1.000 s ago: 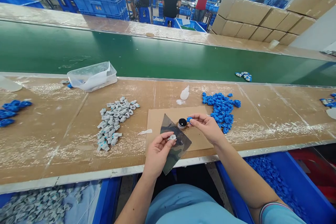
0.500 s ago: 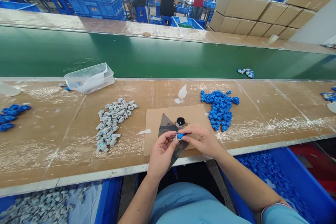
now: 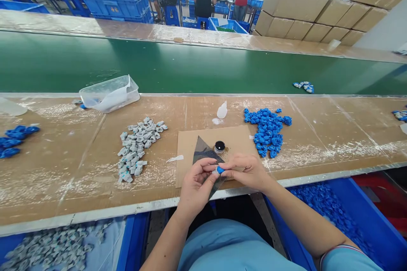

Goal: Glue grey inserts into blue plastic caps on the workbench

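Note:
Between my two hands is a small blue plastic piece (image 3: 220,170) joined or pressed to a small grey piece (image 3: 215,172). My left hand (image 3: 197,182) pinches the grey side between thumb and fingers. The blue side is in the fingertips of my right hand (image 3: 246,171). Below them lie a dark triangular sheet (image 3: 203,150) and a cardboard sheet (image 3: 186,148). Just beyond the fingers stands a small round pot with a black top (image 3: 219,147). A heap of grey pieces (image 3: 140,142) lies to the left, a heap of blue pieces (image 3: 265,131) to the right.
A white squeeze bottle (image 3: 222,110) stands behind the cardboard. A clear plastic tub (image 3: 110,95) sits by the green conveyor belt (image 3: 190,67), which carries several blue-and-white pieces (image 3: 304,86). Blue bins (image 3: 356,203) flank my lap; people work beyond.
Both hands have shifted slightly, with the blue and grey pieces now closer together between the fingertips. The pieces on the belt appear a little farther right.

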The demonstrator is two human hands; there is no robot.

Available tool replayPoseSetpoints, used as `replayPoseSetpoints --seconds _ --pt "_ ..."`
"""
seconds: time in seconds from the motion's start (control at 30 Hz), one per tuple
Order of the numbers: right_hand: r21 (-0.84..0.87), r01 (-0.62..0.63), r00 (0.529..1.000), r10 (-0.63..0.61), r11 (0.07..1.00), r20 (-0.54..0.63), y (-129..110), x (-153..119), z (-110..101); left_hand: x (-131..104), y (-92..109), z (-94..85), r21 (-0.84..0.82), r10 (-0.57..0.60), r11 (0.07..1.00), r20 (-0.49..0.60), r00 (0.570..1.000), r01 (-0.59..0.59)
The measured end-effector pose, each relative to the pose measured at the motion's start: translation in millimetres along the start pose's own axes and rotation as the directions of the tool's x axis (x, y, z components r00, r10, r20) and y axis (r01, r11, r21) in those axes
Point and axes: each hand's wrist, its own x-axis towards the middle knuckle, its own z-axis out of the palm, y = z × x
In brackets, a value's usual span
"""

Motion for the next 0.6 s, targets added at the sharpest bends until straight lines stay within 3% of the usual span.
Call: replayPoseSetpoints --seconds 0.1,0.23,0.3,0.37,0.43,0.5,0.6 --pt "0.007 -0.006 0.998 0.006 1.0 -0.063 2.6 -3.1 5.2 0.5 0.5 4.8 -0.04 -0.015 0.999 -0.042 0.999 0.013" --pt "-0.061 0.007 0.999 -0.01 0.998 -0.039 5.2 -5.2 5.2 8.1 9.2 2.2 -0.07 -0.153 0.985 0.034 0.988 0.155" --pt "-0.122 0.031 0.999 -0.033 0.992 -0.013 8.9 -7.0 -2.7 19.1 15.8 -5.6 -0.033 -0.211 0.977 0.047 0.976 0.213" --pt "-0.255 -0.002 0.997 -0.017 0.967 -0.07 15.9 -11.3 -17.9 36.8 21.9 -17.5 0.034 -0.218 0.975 -0.034 0.975 0.219" --pt "-0.475 -0.132 0.976 0.032 0.87 -0.213 25.2 -18.1 -38.3 60.3 26.5 -31.2 0.141 -0.166 0.972 -0.166 0.972 0.19" --pt "-0.665 -0.307 0.942 0.119 0.681 -0.314 34.2 -25.4 -58.8 86.2 29.3 -43.7 0.29 -0.118 0.938 -0.244 0.963 0.188" --pt "-0.784 -0.44 0.886 0.354 0.438 -0.3 40.8 -31.1 -77.2 120.6 31.1 -53.9 0.505 -0.09 0.828 -0.311 0.946 0.244"
